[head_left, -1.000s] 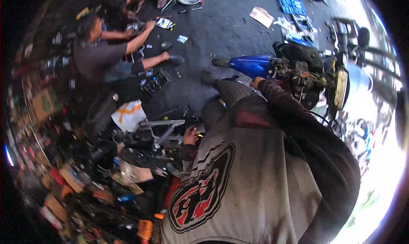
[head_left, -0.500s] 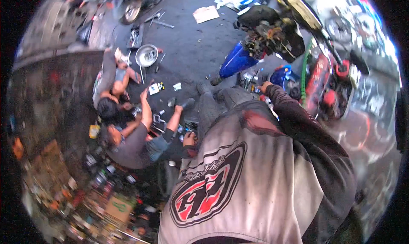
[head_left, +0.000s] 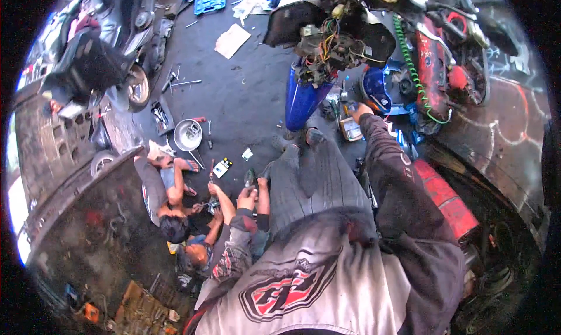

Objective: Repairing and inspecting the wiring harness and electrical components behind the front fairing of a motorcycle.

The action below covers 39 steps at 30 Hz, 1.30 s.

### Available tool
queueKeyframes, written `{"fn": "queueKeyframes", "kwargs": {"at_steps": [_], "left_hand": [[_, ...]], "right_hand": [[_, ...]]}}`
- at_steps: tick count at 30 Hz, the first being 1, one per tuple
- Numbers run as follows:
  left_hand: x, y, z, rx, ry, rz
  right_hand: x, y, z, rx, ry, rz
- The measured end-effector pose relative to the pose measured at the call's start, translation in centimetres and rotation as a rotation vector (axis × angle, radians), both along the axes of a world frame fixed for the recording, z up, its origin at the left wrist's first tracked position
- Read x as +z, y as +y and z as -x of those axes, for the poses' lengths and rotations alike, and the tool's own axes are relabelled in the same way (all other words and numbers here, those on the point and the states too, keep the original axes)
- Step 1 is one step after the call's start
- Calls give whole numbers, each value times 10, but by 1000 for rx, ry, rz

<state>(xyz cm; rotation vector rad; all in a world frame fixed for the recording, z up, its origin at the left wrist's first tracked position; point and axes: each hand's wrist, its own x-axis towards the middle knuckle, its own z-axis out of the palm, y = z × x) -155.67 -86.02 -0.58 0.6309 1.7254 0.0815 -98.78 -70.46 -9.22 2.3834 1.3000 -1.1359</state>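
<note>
My right hand (head_left: 363, 111) reaches out at the right of my legs, fingers curled around something small and dark bluish, too blurred to name. Just below it is a small open carton (head_left: 350, 128) with parts in it. My left hand (head_left: 248, 199) is raised beside my left thigh with its fingers curled in; whether anything is in them is hidden. Two people sit close on the left, and their hands meet around a small metal part (head_left: 213, 205). A blue motorcycle fender (head_left: 304, 98) stands beyond my feet, below a tangle of wiring (head_left: 328, 42).
A metal bowl (head_left: 188, 135), a yellow-and-black packet (head_left: 222, 168) and a T-handle wrench (head_left: 186, 83) lie on the dark floor. Blue bodywork (head_left: 375, 88), a green coiled hose (head_left: 414, 72) and a red toolbox (head_left: 447, 200) are at the right. A scooter (head_left: 87, 66) stands far left.
My view has swung, and the scooter at the far left shows more fully. My left hand has risen from low by my hip toward the people's hands. My right hand remains by the small parts.
</note>
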Motion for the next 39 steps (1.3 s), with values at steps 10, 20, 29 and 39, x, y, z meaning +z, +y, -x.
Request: {"fn": "queueKeyframes", "kwargs": {"at_steps": [10, 20, 29, 39], "left_hand": [[31, 106, -167, -341, -136, -99], [22, 179, -294, -710, -296, -195], [19, 188, -419, -835, -541, -934], [89, 186, -417, -118, -954, 110]], "right_hand": [[-125, 93, -2, -165, 208, -368], [-25, 35, -29, -316, 250, -649], [177, 14, 10, -450, 464, -863], [169, -75, 19, -569, 1030, -435]]}}
